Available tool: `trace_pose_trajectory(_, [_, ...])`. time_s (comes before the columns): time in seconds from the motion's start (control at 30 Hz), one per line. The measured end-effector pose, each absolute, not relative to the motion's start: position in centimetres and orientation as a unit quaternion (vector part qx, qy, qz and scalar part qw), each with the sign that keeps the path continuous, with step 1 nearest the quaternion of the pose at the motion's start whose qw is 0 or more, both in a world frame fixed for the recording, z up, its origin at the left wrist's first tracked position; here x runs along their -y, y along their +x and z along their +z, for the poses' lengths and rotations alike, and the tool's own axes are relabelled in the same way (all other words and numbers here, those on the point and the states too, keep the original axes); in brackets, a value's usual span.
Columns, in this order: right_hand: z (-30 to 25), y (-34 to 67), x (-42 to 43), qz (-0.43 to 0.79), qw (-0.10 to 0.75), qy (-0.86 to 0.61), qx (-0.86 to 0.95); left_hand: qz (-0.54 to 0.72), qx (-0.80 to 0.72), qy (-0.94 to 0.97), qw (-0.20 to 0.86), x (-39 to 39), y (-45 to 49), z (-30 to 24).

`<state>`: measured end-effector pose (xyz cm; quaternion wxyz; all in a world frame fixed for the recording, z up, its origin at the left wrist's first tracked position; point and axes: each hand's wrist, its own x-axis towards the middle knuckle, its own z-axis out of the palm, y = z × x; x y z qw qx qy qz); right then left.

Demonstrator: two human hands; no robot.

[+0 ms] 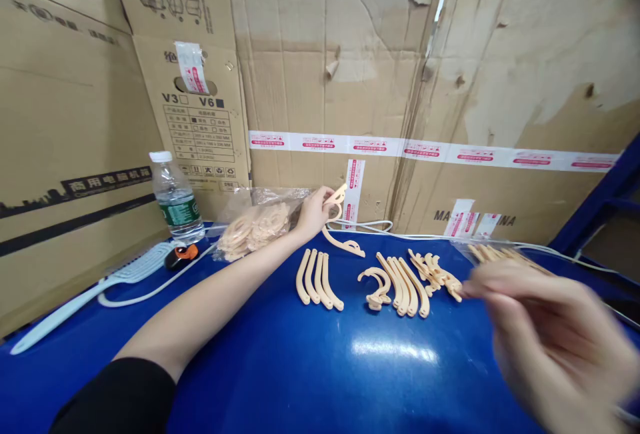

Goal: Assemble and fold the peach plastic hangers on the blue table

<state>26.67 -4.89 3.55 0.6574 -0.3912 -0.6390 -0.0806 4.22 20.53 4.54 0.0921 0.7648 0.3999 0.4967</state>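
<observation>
My left hand [316, 211] is closed on a beige curved plastic piece [341, 194] at the back of the blue table. Just below it lies another curved piece with a looped end [350, 246]; whether the two are joined I cannot tell. My right hand [545, 327], blurred, has its fingers pinched together; anything between them is hidden. Its fingertips are beside a small pile of beige clip-like pieces [435, 273]. Several slim curved strips [320, 281] lie side by side at centre, with more strips [406, 287] to their right. Between the groups sits a hooked piece [379, 287].
A clear bag of beige parts [255, 227] lies behind my left forearm. To the left are a water bottle [177, 201], a pale blue hairbrush [125, 274] and a black-and-orange object [181, 257]. Bagged sticks [493, 253] lie behind my right hand. Cardboard [320, 87] walls the back.
</observation>
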Motion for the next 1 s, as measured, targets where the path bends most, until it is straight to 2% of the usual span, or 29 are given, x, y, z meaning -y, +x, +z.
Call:
trace_pose_trajectory(0.17, [1.8,26.9,-0.3,0.049,0.628,-0.448,0.635,0.613,-0.340,0.704,0.112,-18.7,3.6,7.7])
trace_pose_trajectory(0.33, [0.7,27.4,-0.5,0.123,0.616,-0.473,0.617,0.690,-0.282,0.651,0.141,-14.2,2.6,10.2])
trace_pose_trajectory(0.4, [0.8,26.9,0.1,0.147,0.613,-0.480,0.610,0.692,-0.269,0.639,0.200,-11.4,2.4,9.9])
trace_pose_trajectory(0.43, [0.9,26.4,0.4,0.170,0.613,-0.483,0.602,0.692,-0.259,0.605,0.298,-9.9,2.4,9.5])
trace_pose_trajectory(0.5, [1.2,25.5,1.1,0.250,0.613,-0.481,0.575,0.670,-0.276,0.537,0.431,-6.9,2.4,8.2])
trace_pose_trajectory(0.6, [1.4,24.6,2.0,0.398,0.604,-0.460,0.515,0.637,-0.338,0.458,0.520,-3.4,2.5,6.0])
trace_pose_trajectory(0.67, [1.3,24.5,2.2,0.440,0.608,-0.451,0.482,0.621,-0.347,0.425,0.560,-2.1,2.5,4.7])
trace_pose_trajectory(0.8, [1.1,25.2,1.9,0.447,0.604,-0.449,0.484,0.575,-0.353,0.436,0.595,-1.3,2.7,3.2])
trace_pose_trajectory(1.0, [0.8,24.7,2.1,0.496,0.490,-0.418,0.583,0.475,-0.367,0.566,0.565,-1.0,3.2,2.2])
